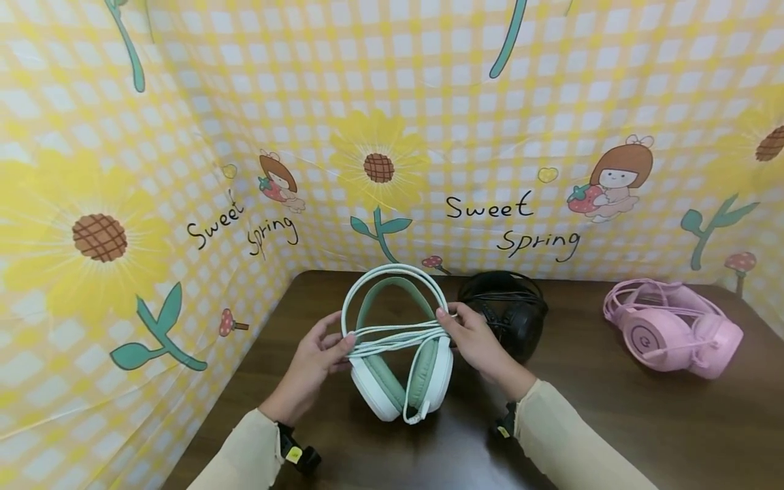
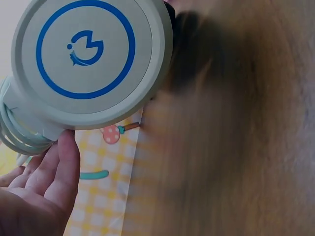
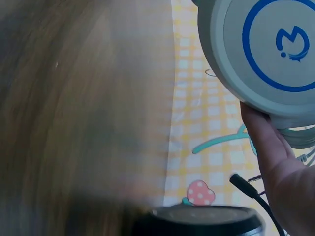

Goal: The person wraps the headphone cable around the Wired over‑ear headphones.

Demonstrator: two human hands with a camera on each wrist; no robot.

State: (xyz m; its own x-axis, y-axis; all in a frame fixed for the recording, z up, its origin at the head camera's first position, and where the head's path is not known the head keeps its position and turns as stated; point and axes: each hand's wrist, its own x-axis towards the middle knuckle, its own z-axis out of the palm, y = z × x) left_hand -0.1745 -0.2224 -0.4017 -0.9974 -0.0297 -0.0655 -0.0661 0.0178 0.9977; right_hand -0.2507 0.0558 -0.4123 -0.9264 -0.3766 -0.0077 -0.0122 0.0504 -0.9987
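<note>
A pair of white headphones (image 1: 401, 340) with green ear pads and a green inner band is held up between my two hands, headband at the top. Their pale cable (image 1: 398, 333) is wrapped in several turns across the band above the ear cups. My left hand (image 1: 315, 347) grips the left side of the band and the cable, thumb in front. On the right side, my right hand (image 1: 478, 340) pinches band and cable the same way. Each wrist view shows a white ear cup (image 2: 86, 56) with a blue ring and logo just above the fingers.
Black headphones (image 1: 514, 313) lie on the dark brown table (image 1: 551, 422), right behind my right hand. Further right lie pink headphones (image 1: 674, 330) with their cable wrapped round them. A yellow checked cloth (image 1: 478, 136) printed with flowers covers the back and left walls.
</note>
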